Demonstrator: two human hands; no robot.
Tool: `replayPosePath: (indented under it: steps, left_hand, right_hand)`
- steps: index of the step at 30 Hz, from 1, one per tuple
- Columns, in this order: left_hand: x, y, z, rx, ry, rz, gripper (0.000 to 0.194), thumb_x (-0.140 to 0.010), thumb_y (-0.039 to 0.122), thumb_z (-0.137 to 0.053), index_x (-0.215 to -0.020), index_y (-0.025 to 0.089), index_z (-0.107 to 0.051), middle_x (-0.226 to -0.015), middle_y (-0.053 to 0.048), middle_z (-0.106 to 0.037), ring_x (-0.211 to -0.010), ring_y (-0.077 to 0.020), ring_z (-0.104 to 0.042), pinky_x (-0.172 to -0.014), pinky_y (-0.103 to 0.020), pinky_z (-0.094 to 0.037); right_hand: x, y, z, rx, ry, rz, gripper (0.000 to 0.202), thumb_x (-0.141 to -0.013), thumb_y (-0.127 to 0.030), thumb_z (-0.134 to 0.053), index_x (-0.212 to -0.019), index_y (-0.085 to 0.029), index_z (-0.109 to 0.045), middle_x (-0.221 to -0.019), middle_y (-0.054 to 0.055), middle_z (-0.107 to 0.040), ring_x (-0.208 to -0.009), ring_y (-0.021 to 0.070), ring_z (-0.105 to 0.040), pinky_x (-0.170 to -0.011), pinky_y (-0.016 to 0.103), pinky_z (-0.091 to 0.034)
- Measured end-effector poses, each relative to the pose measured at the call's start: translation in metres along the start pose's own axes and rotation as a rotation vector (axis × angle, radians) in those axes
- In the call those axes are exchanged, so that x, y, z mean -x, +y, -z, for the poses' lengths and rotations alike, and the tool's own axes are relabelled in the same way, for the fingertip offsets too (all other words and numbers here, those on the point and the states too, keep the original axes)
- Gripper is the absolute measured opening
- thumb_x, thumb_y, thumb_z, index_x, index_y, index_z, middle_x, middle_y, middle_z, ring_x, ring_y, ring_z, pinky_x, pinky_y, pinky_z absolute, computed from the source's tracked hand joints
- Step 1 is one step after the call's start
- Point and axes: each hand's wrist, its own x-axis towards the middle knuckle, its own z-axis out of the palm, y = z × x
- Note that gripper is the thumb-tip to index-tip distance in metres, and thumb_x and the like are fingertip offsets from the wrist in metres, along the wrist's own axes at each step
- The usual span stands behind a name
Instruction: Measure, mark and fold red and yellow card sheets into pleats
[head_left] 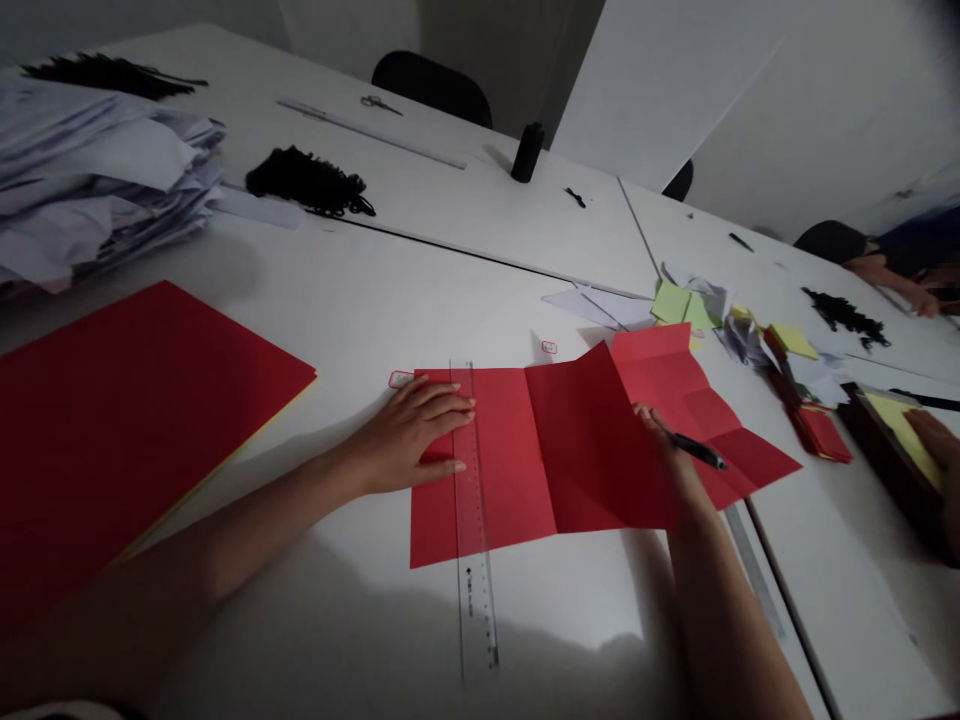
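Note:
My left hand [420, 430] lies with its fingers spread over a clear ruler [472, 540] and the left panel of a creased red sheet [504, 440]. The ruler runs up and down across that panel, its lower end reaching past the paper onto the table. My right hand [667, 445] is closed around a black pen [697, 450], which points to the right. Its fingertips are at the right edge of the sheet's raised panel; whether they pinch the paper I cannot tell. Behind that hand lies a second folded red sheet [675, 385].
Red sheets [172, 400] lie at left, below a heap of white paper [90, 180]. Black cords [307, 180], a black bottle [528, 152] and scissors [381, 104] are farther back. Yellow-green notes [679, 303] lie right. Another person's hand [934, 440] rests on a notepad at the right edge.

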Motion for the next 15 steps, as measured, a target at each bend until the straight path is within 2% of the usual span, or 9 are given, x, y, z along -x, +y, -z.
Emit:
replayPosePath:
  steps: [5, 9, 15]
  left_hand:
    - [-0.002, -0.0007, -0.0006, -0.01, 0.0, -0.008, 0.051, -0.088, 0.052, -0.055, -0.131, 0.026, -0.049, -0.141, -0.003, -0.049, -0.135, -0.0259, -0.034, -0.116, -0.049, -0.018]
    - [-0.0042, -0.0006, -0.0004, -0.013, -0.007, -0.016, 0.05, -0.088, 0.051, -0.057, -0.13, 0.026, -0.049, -0.141, -0.002, -0.049, -0.134, -0.0258, -0.036, -0.116, -0.05, -0.018]
    - [-0.0047, 0.0, 0.0, -0.03, 0.012, -0.019, 0.051, -0.088, 0.051, -0.057, -0.131, 0.025, -0.049, -0.141, -0.003, -0.048, -0.133, -0.0256, -0.036, -0.116, -0.049, -0.018]
  right_hand:
    - [-0.0026, 0.0067, 0.0024, -0.076, -0.022, -0.113, 0.029, -0.083, -0.057, -0.055, -0.082, -0.03, -0.047, -0.069, 0.002, -0.054, -0.063, 0.0235, -0.055, -0.052, 0.038, -0.043]
    - [-0.0031, 0.0097, 0.0021, -0.126, -0.003, -0.143, 0.027, -0.081, -0.054, -0.059, -0.084, -0.03, -0.047, -0.065, 0.001, -0.049, -0.06, 0.0214, -0.05, -0.05, 0.036, -0.04]
    - [0.0006, 0.0065, -0.0027, -0.255, 0.012, -0.186, 0.021, -0.084, -0.049, -0.06, -0.089, -0.03, -0.051, -0.071, -0.001, -0.047, -0.057, 0.0146, -0.042, -0.05, 0.03, -0.037]
